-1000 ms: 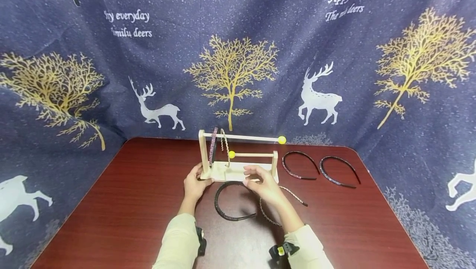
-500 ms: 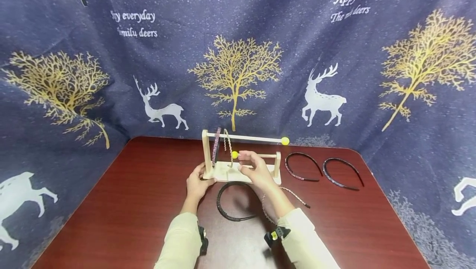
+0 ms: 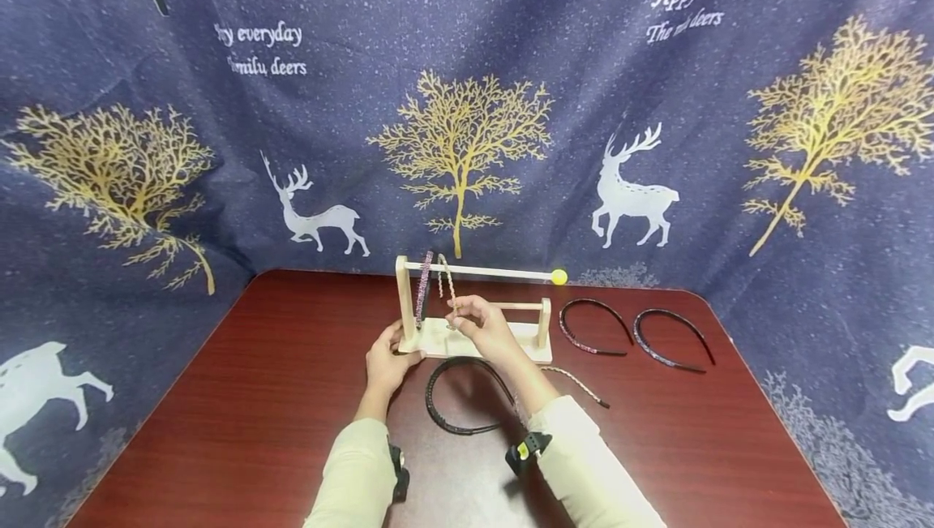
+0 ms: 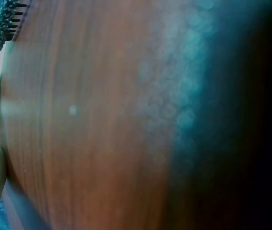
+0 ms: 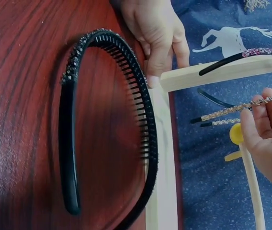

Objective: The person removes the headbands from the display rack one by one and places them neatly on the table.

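Note:
My right hand pinches one arm of a beige braided headband between thumb and fingers. That headband hangs over the upper rod of a pale wooden headband rack. To its left, a pink sparkly headband hangs on the same rod, near the upright. My left hand grips the rack's left end at the base, its thumb along the front; the left wrist view shows only part of it. The lower rod's yellow knob sits just beside my right fingers and is hidden in the head view.
A black toothed headband lies in front of the rack, beside a braided headband partly under my right forearm. Further right on the table lie a pink-decorated headband and a blue-decorated one. A yellow ball caps the upper rod.
My right hand has risen from the rack's front edge and moved left past the lower rod's knob, and now pinches the beige braided headband. The left hand stays on the rack.

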A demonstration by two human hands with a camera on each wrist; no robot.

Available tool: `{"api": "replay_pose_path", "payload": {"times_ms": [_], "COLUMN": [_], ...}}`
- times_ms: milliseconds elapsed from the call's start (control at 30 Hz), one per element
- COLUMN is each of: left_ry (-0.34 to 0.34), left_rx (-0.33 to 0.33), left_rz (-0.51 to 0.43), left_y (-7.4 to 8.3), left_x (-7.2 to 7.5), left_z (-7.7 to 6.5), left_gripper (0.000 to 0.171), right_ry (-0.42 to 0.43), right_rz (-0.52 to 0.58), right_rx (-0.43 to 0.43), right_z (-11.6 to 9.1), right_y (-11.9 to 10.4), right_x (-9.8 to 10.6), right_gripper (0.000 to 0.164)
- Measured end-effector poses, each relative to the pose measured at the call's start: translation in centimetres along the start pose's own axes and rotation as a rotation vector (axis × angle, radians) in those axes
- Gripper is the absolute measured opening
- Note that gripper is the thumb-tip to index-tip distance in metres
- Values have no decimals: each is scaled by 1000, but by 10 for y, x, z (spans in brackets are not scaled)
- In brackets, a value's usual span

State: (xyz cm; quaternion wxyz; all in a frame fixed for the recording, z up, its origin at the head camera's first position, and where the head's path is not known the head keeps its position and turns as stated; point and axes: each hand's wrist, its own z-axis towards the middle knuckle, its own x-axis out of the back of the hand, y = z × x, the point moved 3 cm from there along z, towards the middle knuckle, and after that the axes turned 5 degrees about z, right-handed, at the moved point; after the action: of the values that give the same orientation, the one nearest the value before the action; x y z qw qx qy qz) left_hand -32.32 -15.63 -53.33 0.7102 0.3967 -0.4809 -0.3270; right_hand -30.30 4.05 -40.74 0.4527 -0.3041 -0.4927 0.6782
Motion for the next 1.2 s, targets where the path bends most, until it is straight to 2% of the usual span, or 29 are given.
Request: {"api": "replay_pose_path", "payload": {"times_ms": [333,467,767,967,1200], "left_ry": [-9,-3,-2,-1,1], "left_rx": [18,15,14,13,17], "left_rz": [-14,-8,13,-1,10], "left_y": [3,3,2,4,3], "left_x": [-1,-1,0,2,1], "left_z": [-2,-1,-2,-2,-3], "left_gripper": [71,71,71,71,71], "right_ry": [49,62,88,141,158], "right_rz": [71,104,67,52,125], "right_rx": [88,99,110,106,116], "right_z": [1,4,-5,-13,-15], "right_y": [-10,-14,-18,-24,-9], "right_x": [1,2,6,15,28], "right_gripper": [22,23,22,24,26]}}
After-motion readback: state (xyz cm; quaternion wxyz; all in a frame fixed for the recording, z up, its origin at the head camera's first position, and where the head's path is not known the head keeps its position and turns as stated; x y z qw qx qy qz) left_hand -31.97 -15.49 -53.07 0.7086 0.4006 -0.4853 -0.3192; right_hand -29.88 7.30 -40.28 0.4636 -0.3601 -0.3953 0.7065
